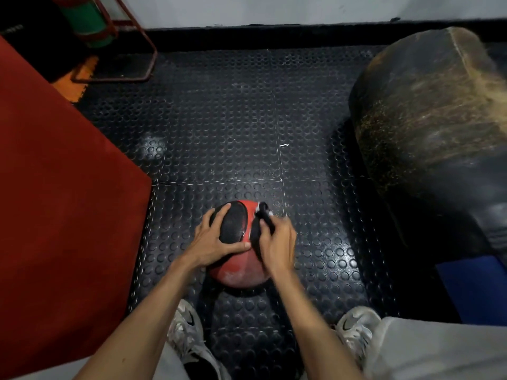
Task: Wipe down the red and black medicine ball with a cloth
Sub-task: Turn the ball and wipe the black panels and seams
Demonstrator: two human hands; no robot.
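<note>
Medicine ball (238,266): red and black, resting on the studded black floor mat (247,119) between the person's two feet; pale scuffs show on its near red panel, and no writing on it can be read.
Punching bag (436,127): large, dark and worn, with tan scuffing, lying to the right of the ball and well apart from it.
Red mat (55,187): a big red pad along the left side, its corner near the ball.
Shoes: the left shoe (186,330) and right shoe (356,330) are grey-white, each with a dark swoosh logo on the side.
Left hand (216,239): spread wide and flat on the ball's black panel, thumb reaching toward the middle, fingers over the far left curve.
Right hand (277,242): fingers closed round the cloth, pressing it on the ball's upper right side.
Cloth (262,219): dark, bunched up, with a pale edge showing at its far end; it touches the red panel.
</note>
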